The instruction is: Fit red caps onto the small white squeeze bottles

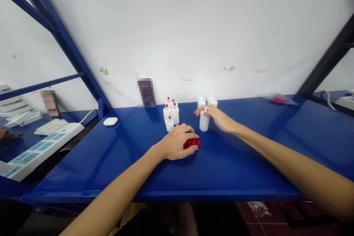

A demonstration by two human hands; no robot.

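Observation:
A small pile of red caps (193, 142) lies on the blue table. Around its left side curves my left hand (178, 143), thumb and fingers apart, touching the pile; its palm side is hidden. My right hand (214, 115) grips the upper part of a white squeeze bottle (204, 123), which stands upright just beyond the caps. The hand covers part of the bottle's top. Several white bottles with red tips (174, 113) stand grouped to the left of it. Behind my right hand are more white bottles (201, 101), partly hidden, with no red showing on them.
The blue table (235, 177) meets a white wall at the back. A clear bag of red caps (278, 100) lies at the far right. A white rounded case (110, 121) sits at the left, near a blurred phone-like object (147, 93). A power strip (47, 149) is beyond the left frame.

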